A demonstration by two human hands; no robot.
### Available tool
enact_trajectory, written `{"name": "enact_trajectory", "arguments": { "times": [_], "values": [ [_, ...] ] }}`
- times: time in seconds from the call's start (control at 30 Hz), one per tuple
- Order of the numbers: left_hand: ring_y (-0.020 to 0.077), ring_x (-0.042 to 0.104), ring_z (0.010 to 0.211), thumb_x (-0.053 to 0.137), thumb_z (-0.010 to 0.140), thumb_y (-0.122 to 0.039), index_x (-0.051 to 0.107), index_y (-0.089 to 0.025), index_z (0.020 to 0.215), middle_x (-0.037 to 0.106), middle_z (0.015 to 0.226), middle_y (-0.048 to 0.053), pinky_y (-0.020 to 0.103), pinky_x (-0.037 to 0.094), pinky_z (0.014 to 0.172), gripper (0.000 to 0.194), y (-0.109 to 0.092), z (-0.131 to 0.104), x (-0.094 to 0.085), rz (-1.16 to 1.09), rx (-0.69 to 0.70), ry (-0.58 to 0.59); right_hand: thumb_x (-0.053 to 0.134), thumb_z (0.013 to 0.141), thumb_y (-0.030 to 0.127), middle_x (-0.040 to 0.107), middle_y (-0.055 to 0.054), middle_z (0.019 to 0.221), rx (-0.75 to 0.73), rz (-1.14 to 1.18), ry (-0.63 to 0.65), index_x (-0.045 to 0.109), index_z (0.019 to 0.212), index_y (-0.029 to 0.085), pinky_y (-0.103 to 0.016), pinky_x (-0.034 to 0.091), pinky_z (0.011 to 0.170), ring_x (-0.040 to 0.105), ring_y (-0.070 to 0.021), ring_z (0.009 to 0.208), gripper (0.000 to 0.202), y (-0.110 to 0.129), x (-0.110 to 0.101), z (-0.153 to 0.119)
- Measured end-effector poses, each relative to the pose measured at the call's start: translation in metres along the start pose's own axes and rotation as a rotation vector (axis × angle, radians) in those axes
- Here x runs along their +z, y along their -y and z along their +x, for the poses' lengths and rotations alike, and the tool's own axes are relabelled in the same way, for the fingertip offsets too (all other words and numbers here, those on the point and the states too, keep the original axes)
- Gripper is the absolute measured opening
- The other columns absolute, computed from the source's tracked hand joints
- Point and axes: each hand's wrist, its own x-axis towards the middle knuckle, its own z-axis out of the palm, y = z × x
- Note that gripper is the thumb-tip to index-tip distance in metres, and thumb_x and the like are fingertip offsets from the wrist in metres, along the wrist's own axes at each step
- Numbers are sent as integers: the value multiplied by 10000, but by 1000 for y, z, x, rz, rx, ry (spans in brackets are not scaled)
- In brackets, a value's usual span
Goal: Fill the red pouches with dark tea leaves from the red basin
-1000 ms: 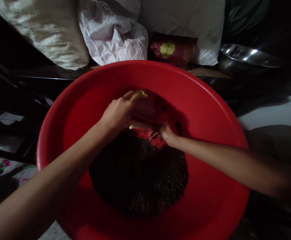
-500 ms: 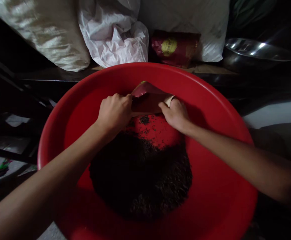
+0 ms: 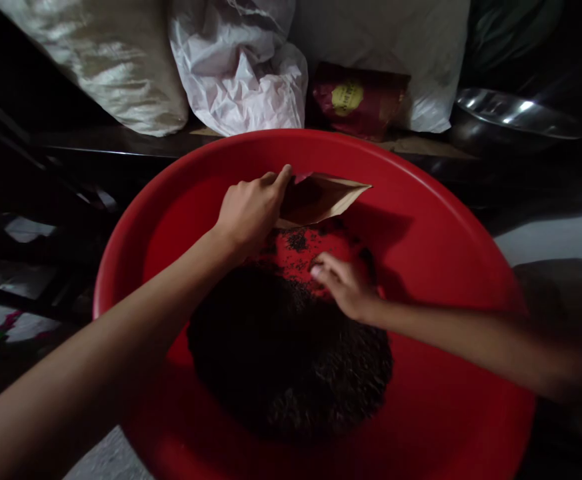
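Note:
My left hand (image 3: pixel 253 210) grips the left side of a paper pouch (image 3: pixel 328 200), brown inside, whose mouth gapes toward me. Below and right of the pouch, my right hand (image 3: pixel 345 287) hovers, apart from it, its thumb and fingers loosely bent with nothing visible between them. Both hands are inside a large red plastic basin (image 3: pixel 451 267). A heap of dark, dry, loose bits like tea leaves (image 3: pixel 341 380) covers the basin's middle. A thin scatter of the same bits lies on the red bottom beneath the pouch.
Behind the basin stand a cream woven sack (image 3: pixel 135 73), a crumpled white plastic bag (image 3: pixel 251 87) and a larger pale sack (image 3: pixel 435 67). A maroon packet with a yellow label (image 3: pixel 361 100) leans there. At the right sits a steel bowl (image 3: pixel 515 113).
My right hand has let go of the pouch's right side and dropped toward the dark heap. My left hand still holds the pouch, now tilted with its free corner pointing right.

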Motion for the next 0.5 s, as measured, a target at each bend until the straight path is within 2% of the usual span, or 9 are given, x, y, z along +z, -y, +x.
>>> {"name": "enact_trajectory", "arguments": {
  "times": [0.03,0.07,0.13,0.2,0.27,0.37,0.43,0.5],
  "values": [
    [306,747,1079,378,1074,-203,374,-274,1672,695,1376,155,466,602,966,602,-1,2,0,2,16,8,567,984,572,759,-98,1085,-1,-102,100,678,1187,227,-432,563,985,712,-265,1038,416,-6,8,2],
    [310,749,1079,382,1071,-192,357,-281,1679,693,1380,155,477,604,968,615,-2,3,-1,4,31,16,626,966,549,724,-128,1294,6,-193,183,654,1322,232,-468,522,1087,660,-301,1242,477,-11,18,8],
    [311,755,1075,382,1069,-174,298,-312,1696,679,1403,155,492,609,963,648,-5,4,-3,-3,60,31,643,980,539,534,-145,1609,30,-321,300,540,1530,248,-557,354,1261,406,-344,1553,631,-19,43,25],
    [301,761,1075,364,1074,-161,288,-352,1690,603,1518,150,486,619,950,649,-7,4,-4,-14,102,42,579,1032,569,374,-118,1738,17,-354,404,470,1610,265,-605,152,1337,198,-333,1660,661,-21,71,39],
    [297,764,1091,347,1070,-138,335,-378,1662,449,1672,128,484,626,944,640,-8,5,-4,-1,167,55,530,1060,608,335,-88,1763,-73,-303,507,433,1645,285,-567,43,1358,166,-299,1674,675,-17,96,43],
    [315,753,1140,369,1036,-89,370,-386,1643,281,1776,98,507,624,957,675,-5,7,-3,35,255,82,591,1029,644,401,-84,1730,-134,-202,572,387,1677,294,-496,96,1366,254,-275,1649,764,-4,116,30],
    [343,740,1170,450,1033,-149,312,-375,1676,225,1797,109,525,619,969,695,-2,8,-2,33,265,95,703,938,695,376,-116,1741,-62,-193,611,376,1686,288,-529,155,1355,238,-328,1656,912,4,113,17],
    [383,720,1206,589,1009,-296,190,-348,1721,146,1812,137,533,613,983,818,1,9,1,27,265,115,841,778,734,330,-166,1754,8,-224,680,383,1686,273,-572,234,1328,224,-403,1653,1117,14,103,5]
  ]
}}
